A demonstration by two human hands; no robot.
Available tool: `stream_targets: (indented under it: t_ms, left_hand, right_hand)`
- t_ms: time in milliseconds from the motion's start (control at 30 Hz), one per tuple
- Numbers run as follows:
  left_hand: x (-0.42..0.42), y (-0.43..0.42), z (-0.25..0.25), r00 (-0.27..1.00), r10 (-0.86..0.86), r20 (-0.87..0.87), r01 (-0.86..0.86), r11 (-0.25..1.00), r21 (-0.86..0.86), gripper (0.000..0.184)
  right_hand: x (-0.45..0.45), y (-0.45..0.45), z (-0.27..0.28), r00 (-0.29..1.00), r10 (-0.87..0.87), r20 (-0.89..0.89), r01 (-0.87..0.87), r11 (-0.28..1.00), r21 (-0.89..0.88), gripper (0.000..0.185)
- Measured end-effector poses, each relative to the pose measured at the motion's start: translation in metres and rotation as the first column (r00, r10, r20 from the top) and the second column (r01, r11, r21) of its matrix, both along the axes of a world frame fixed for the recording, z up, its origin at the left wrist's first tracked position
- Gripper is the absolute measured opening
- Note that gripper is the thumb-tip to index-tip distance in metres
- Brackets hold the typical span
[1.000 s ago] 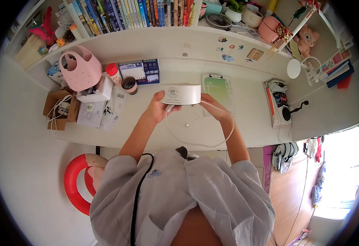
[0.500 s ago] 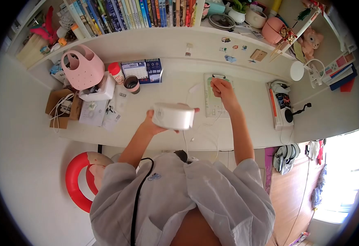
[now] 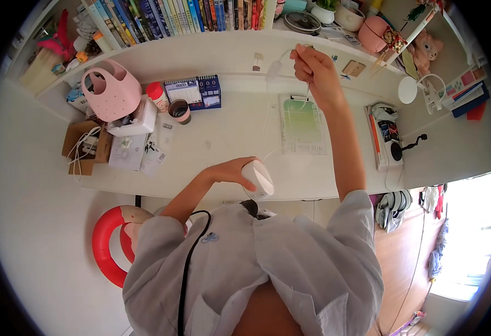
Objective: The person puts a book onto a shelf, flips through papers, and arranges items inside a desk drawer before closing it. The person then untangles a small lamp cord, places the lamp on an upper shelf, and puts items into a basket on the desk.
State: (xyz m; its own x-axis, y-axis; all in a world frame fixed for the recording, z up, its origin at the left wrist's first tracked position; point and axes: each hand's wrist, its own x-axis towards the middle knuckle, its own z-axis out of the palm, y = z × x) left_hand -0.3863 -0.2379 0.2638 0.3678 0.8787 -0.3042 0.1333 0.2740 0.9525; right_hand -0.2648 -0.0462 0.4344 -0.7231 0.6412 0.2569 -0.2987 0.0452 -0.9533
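My left hand (image 3: 233, 171) is wrapped round a white rounded device (image 3: 259, 180), held tilted near the desk's front edge, close to my shirt. My right hand (image 3: 315, 70) is raised toward the back wall above the clipboard, its fingers pinched on a thin white cable (image 3: 308, 88). A loop of the cable hangs from the fingers, with a pale, blurred piece (image 3: 274, 69) on it to their left. Below my right hand, a green clipboard (image 3: 302, 124) lies on the white desk (image 3: 212, 140).
At the left stand a pink holder (image 3: 114, 101), a cardboard box (image 3: 83, 137), a red-capped bottle (image 3: 157, 92), a cup (image 3: 180, 111) and a calendar (image 3: 209, 91). A black stand (image 3: 405, 150) is at the right. Books (image 3: 189, 17) line the shelf above.
My right hand has let go of the device's side and risen toward the wall with the cable. My left hand has lowered the device toward my body and turned it.
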Motion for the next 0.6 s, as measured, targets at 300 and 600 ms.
stream_targets:
  t_ms: [300, 600]
  left_hand:
    - [-0.047, -0.004, -0.023, 0.751, 0.5, 0.432, -0.495, 0.859, -0.132, 0.056]
    - [-0.045, 0.001, 0.004, 0.499, -0.164, 0.851, -0.145, 0.952, 0.269, 0.098]
  right_hand:
    - [0.094, -0.047, 0.025, 0.9, 0.238, 0.366, -0.379, 0.842, 0.384, 0.013]
    - [0.093, 0.002, -0.074, 0.495, 0.423, 0.759, -0.535, 0.837, -0.117, 0.022]
